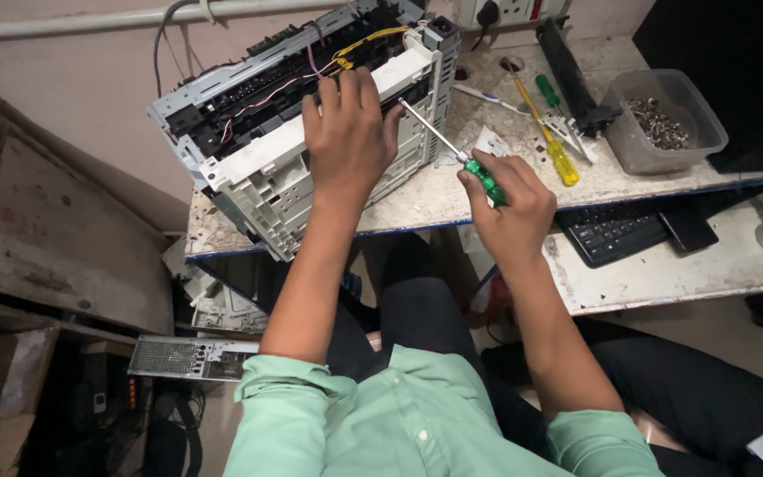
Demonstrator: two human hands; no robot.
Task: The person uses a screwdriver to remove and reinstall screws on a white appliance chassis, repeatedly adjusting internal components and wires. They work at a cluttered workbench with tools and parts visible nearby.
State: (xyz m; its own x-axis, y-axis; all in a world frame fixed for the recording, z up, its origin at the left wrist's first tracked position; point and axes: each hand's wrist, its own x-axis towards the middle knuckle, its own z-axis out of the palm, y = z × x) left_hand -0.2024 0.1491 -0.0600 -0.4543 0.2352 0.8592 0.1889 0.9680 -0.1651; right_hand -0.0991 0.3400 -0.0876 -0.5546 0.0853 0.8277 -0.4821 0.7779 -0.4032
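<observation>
At the left end of the workbench [417,199], I have the stripped printer chassis [302,124] standing tilted on its side, its lower corner hanging past the front edge. My left hand [349,137] lies flat over the white plastic frame on top of it, fingers spread and pressing down, closed on nothing. My right hand [509,203] is clamped around the green handle of a screwdriver [452,146], just beside the chassis near the front edge; the metal shaft slants up and left, with its tip at the side of the frame right by my left thumb. I cannot tell whether the tip sits in a screw.

Further back on the bench, toward the right, a yellow-handled screwdriver [549,141] and a green-handled one [547,90] lie close together, with a long black part [571,75] beside them. Near the right back corner stands a clear plastic tub [664,124] holding small metal screws. On a lower shelf at the front right rests a black keyboard [615,231].
</observation>
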